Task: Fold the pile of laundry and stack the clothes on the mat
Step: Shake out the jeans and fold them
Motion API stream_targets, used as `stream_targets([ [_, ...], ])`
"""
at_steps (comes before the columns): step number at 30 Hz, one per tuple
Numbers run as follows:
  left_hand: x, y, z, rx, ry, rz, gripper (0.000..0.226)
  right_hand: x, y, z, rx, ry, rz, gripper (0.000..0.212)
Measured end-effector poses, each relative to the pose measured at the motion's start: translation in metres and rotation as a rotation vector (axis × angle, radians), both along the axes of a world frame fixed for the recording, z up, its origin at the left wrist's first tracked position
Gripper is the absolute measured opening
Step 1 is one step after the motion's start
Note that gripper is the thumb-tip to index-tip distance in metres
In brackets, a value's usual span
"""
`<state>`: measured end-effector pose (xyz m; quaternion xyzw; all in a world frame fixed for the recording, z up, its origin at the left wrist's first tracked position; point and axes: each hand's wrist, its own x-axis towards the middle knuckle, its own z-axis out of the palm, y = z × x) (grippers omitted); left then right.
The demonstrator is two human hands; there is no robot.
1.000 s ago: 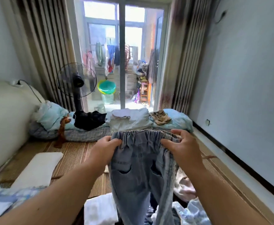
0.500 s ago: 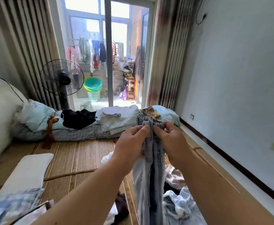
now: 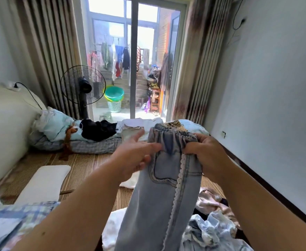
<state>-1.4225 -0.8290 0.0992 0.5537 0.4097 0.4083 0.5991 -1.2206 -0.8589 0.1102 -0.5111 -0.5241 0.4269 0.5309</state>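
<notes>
Pale denim jeans [image 3: 168, 178], folded lengthwise leg on leg, held up at centre frame and hanging to the bottom edge, well above the mat [image 3: 87, 165]. Elastic waistband bunched at the top, back pocket and a lace-trimmed side seam facing the camera. Right hand [image 3: 205, 156], right of centre, clamped on the waistband's right end, fingers curled round the gathered cloth. Left hand [image 3: 135, 156], left of centre, spread and flat, fingers straight, fingertips touching the jeans' left edge just under the waistband, gripping nothing.

Likely handling: soft and limp, yet heavier than the thin garments around it; drapes straight under its own weight, not slippery, nothing fragile. Waistband probably the firmest hold, thick and ridged; a second hold lower down the legs, near the knee, probably needed to double the length without the legs sliding apart. Lace seam better left unpulled.

Below, at lower right, the unfolded pile [image 3: 213, 220]: crumpled pale blue, pink and dark pieces on the mat, with white cloth [image 3: 112, 230] at bottom centre. Plaid fabric [image 3: 12, 214] at lower left; white pad [image 3: 45, 182] above it. Across mid-frame, bedding [image 3: 61, 131] with a black garment [image 3: 97, 129] and folded pale clothes [image 3: 130, 132]. Beyond, fan [image 3: 83, 86] at left centre, curtains, glass door, washing hung outside at top centre.
</notes>
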Motion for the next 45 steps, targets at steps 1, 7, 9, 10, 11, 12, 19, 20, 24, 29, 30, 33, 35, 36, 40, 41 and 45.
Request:
stream_targets([
  [1, 0.0, 0.001, 0.0, -0.046, 0.032, -0.099, 0.036, 0.0, 0.0, 0.002, 0.004, -0.004, 0.017, 0.024],
  [7, 0.014, 0.023, -0.013, 0.017, 0.263, -0.113, 0.014, 0.012, 0.011, -0.001, 0.033, -0.46, -0.147, 0.002],
  [9, 0.022, 0.03, -0.021, 0.042, 0.292, -0.064, 0.016, 0.016, 0.019, -0.01, 0.033, -0.615, -0.221, 0.005],
  [10, 0.028, 0.033, -0.027, 0.045, 0.291, -0.033, 0.017, 0.018, 0.023, -0.015, 0.028, -0.651, -0.226, 0.008],
  [11, 0.032, 0.037, -0.032, 0.053, 0.284, 0.0, 0.018, 0.02, 0.026, -0.02, 0.023, -0.676, -0.215, 0.013],
  [12, 0.035, 0.04, -0.037, 0.066, 0.279, 0.025, 0.018, 0.021, 0.029, -0.023, 0.02, -0.689, -0.198, 0.016],
  [19, 0.059, 0.056, -0.03, 0.229, 0.266, 0.06, 0.053, 0.037, 0.039, -0.028, 0.117, -0.553, -0.235, 0.01],
  [20, 0.063, 0.058, -0.025, 0.268, 0.275, 0.079, 0.059, 0.039, 0.04, -0.024, 0.151, -0.519, -0.249, 0.013],
  [24, 0.077, 0.065, 0.001, 0.446, 0.382, 0.141, 0.037, 0.048, 0.044, -0.001, 0.266, -0.47, -0.277, 0.016],
  [29, 0.091, 0.069, 0.03, 0.606, 0.387, 0.145, 0.023, 0.063, 0.046, 0.025, 0.356, -0.482, -0.285, 0.024],
  [30, 0.093, 0.066, 0.031, 0.608, 0.372, 0.132, 0.024, 0.065, 0.044, 0.026, 0.364, -0.464, -0.267, 0.023],
  [33, 0.094, 0.055, 0.02, 0.547, 0.319, 0.072, 0.023, 0.07, 0.03, 0.013, 0.338, -0.449, -0.256, 0.026],
  [35, 0.092, 0.042, -0.002, 0.44, 0.271, -0.005, 0.03, 0.07, 0.015, -0.007, 0.281, -0.489, -0.268, 0.028],
  [36, 0.09, 0.035, -0.016, 0.392, 0.257, -0.054, 0.033, 0.07, 0.005, -0.019, 0.251, -0.521, -0.268, 0.03],
  [40, 0.08, -0.003, -0.075, 0.302, 0.382, -0.178, 0.035, 0.067, -0.038, -0.072, 0.001, -0.585, -0.132, 0.016],
  [41, 0.076, -0.012, -0.089, 0.284, 0.42, -0.212, 0.031, 0.065, -0.048, -0.084, -0.081, -0.608, -0.082, 0.015],
  [45, 0.056, -0.056, -0.148, 0.217, 0.621, -0.329, 0.021, 0.049, -0.089, -0.135, -0.333, -0.614, 0.049, 0.02],
])
